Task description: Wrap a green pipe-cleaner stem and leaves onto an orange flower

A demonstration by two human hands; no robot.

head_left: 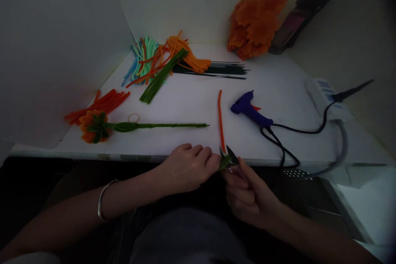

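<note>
At the table's front edge, my left hand (194, 166) is closed, pinching a short green pipe cleaner piece (225, 162) whose tip pokes out past the fingers. My right hand (247, 196) is wrapped round the handles of a pair of scissors (233, 156). The blades are apart and point up, with the green piece at them. Just beyond the blades lies a single orange pipe cleaner (220, 119). A pipe-cleaner flower (95, 127) with orange petals and a long green stem (167, 125) rests on the table to the left.
A blue glue gun (252, 109) with a black cord lies right, near a white power strip (329, 99). Behind are bundles of green (163, 76), orange (190, 55) and red-orange pipe cleaners (107, 105), and dark stems (222, 69). Orange flowers (256, 22) and a dark bottle (298, 20) stand at the back.
</note>
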